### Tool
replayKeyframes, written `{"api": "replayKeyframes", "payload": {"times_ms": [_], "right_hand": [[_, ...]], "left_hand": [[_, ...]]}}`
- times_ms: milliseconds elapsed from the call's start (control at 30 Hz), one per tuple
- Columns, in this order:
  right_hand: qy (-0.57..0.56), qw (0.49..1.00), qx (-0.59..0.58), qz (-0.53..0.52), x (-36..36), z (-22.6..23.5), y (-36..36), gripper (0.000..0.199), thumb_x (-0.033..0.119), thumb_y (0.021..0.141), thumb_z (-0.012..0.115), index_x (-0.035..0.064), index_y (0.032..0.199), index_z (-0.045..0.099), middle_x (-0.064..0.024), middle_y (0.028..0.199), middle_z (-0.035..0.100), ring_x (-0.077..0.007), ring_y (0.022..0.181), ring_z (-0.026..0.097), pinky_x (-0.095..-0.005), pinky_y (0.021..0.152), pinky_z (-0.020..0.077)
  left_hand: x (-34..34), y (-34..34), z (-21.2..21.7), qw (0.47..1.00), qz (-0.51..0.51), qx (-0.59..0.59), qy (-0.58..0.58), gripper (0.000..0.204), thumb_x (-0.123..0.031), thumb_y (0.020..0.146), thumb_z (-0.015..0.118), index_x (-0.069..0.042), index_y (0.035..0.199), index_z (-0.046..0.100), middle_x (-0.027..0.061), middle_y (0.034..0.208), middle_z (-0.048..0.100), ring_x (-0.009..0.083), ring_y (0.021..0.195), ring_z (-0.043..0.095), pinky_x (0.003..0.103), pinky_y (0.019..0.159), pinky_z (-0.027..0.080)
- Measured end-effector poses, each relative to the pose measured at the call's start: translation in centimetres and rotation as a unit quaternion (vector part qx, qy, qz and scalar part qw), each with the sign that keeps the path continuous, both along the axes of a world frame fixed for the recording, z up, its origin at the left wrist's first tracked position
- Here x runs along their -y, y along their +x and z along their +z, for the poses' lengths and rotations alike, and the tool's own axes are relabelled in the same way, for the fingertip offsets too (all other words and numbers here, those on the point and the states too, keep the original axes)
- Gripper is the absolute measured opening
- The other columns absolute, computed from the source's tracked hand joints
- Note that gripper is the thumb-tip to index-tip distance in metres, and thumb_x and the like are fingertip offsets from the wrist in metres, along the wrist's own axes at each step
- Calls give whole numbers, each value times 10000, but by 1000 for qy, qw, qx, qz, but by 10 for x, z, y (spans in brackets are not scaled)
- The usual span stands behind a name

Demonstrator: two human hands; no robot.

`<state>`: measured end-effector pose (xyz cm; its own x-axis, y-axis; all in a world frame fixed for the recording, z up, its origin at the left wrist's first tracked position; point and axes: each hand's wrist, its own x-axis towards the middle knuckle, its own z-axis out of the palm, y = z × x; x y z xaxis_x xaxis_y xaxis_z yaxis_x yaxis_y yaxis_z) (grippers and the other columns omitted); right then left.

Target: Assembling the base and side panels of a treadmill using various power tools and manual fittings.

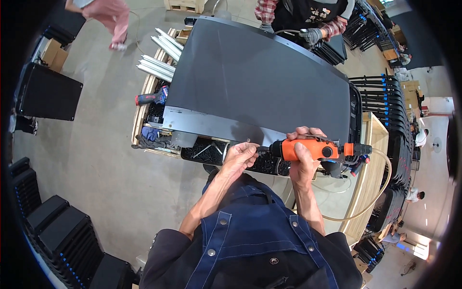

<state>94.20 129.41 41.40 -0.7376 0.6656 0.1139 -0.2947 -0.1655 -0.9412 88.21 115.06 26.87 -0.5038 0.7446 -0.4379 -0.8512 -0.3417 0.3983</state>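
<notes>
Right hand is wrapped tight around the body of an orange pneumatic screwdriver, held level, its bit pointing toward the person's left along the near edge of the big dark grey panel; a clear air hose loops from the tool's rear end down and around on the person's right. Left hand is pinched closed right at the bit tip, fingers bunched as if on a small fastener; the fastener itself is too small to make out. Both hands sit at the near edge of the panel, which lies flat on a wooden frame bench; the tool is just above a tray of dark screws tucked under that edge.

A red-handled tool lies at the panel's left side; pale metal strips are stacked beyond it; a blue cloth lies near the left corner. A second person in a plaid sleeve with a grey glove works at the far edge; stacks of black panels stand on the right, more black cases on the floor at left.
</notes>
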Motion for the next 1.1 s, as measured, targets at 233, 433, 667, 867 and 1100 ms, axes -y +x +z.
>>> {"api": "replayKeyframes", "payload": {"times_ms": [233, 433, 667, 867, 1100], "right_hand": [[-16, 998, 33, -44, 1, -1, 15, 510, 61, 858, 691, 84, 1311, 459, -128, 1194, 593, -254, 1028, 629, -506, 1024, 467], [-36, 996, 28, -76, 2, -1, 21, 521, 74, 859, 701, 92, 1319, 457, -125, 1191, 591, -280, 1025, 630, -516, 1034, 460], [-20, 997, 29, -62, 3, -1, 21, 521, 94, 880, 696, 83, 1331, 435, -131, 1189, 595, -265, 1020, 635, -506, 1009, 483], [-74, 989, 41, -117, -4, -7, 23, 501, 116, 904, 699, 77, 1324, 428, -148, 1189, 603, -271, 1032, 636, -492, 1002, 504], [-122, 983, 27, -133, -10, -10, 20, 513, 106, 887, 703, 84, 1319, 428, -151, 1206, 589, -265, 1036, 648, -487, 1001, 524]], "left_hand": [[3, -4, -3, 996, -73, 30, 38, 297, -268, 897, 772, -30, 1053, 686, 18, 785, 660, 64, 642, 572, 188, 532, 440], [2, 1, 0, 987, -53, 105, 111, 261, -264, 915, 750, -37, 1026, 686, 10, 758, 634, 58, 631, 553, 180, 518, 407], [1, 9, -1, 995, -56, 67, 56, 294, -282, 904, 767, -21, 1020, 696, 24, 783, 656, 57, 639, 563, 199, 530, 440], [7, -3, 15, 987, -64, -141, -40, 277, -242, 908, 763, 1, 1023, 696, 34, 790, 666, 62, 641, 572, 200, 532, 448], [-5, 13, 8, 993, 35, 85, 70, 274, -240, 929, 731, -17, 1080, 684, 26, 784, 658, 82, 664, 600, 203, 553, 460]]}}
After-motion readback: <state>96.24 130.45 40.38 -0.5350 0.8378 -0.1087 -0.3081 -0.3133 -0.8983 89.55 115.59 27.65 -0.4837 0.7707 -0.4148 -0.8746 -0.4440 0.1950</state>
